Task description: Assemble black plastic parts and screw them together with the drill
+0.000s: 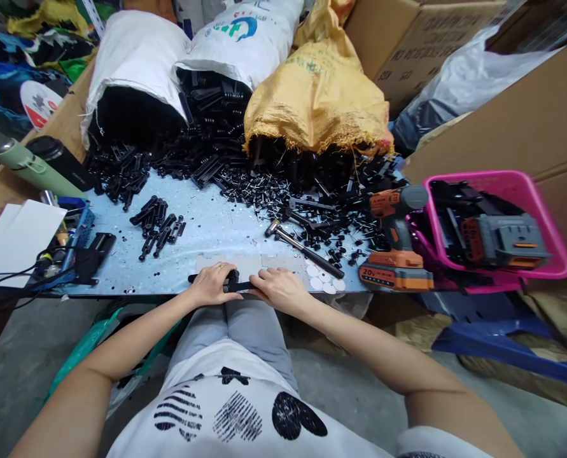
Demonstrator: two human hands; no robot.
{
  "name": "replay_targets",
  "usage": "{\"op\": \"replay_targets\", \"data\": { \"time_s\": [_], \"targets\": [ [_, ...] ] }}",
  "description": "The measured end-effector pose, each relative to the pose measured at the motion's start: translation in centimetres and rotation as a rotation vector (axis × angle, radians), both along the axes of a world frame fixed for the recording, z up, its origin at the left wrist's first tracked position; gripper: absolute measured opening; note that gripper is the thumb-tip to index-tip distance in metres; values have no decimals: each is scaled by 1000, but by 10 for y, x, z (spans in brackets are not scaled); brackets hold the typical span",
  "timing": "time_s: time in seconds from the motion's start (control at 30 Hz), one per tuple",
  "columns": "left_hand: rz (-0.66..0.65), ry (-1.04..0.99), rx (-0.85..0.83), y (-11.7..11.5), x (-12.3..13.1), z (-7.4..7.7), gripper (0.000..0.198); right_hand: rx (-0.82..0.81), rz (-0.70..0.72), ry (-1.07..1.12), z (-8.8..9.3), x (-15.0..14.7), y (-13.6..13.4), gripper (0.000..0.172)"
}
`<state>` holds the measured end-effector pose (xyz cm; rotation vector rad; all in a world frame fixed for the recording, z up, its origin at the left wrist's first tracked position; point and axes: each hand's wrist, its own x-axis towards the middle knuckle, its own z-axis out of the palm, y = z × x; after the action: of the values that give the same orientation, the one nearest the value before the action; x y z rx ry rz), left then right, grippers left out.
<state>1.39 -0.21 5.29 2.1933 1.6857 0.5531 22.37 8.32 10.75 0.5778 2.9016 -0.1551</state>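
At the table's front edge, my left hand point(214, 284) is closed around a black plastic part point(238, 287), fingers bent over its left portion. My right hand point(279, 289) grips the right end of the same long dark part. Its exact kind is hidden by my fingers. Beneath both hands lies a flat grey plate point(283, 261). To the right of my right hand rests a hammer point(307, 249) with a black handle, beside several white discs point(325, 278). Small groups of assembled black parts point(156, 222) lie beyond my left hand.
Black parts and pins point(259, 191) spill from two white sacks point(137, 57) and a yellow sack point(319, 95). At right are a cordless drill point(395, 238) and a pink basket point(550, 235). A blue tray point(85, 226), papers point(11, 245) and a green bottle point(35, 165) stand left.
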Motion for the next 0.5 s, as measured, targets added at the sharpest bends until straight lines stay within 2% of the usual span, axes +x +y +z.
{"op": "replay_targets", "data": {
  "time_s": [0.23, 0.37, 0.5],
  "targets": [
    [6, 14, 100, -4, 1, -8, 44, 78, -11, 54, 1, 0, -8, 33],
    [14, -9, 142, -6, 2, -9, 44, 61, 57, 75, 7, -1, -3, 33],
    [27, -3, 55, -7, 5, -7, 47, 6, 74, 84, -4, 2, 13, 34]
  ]
}}
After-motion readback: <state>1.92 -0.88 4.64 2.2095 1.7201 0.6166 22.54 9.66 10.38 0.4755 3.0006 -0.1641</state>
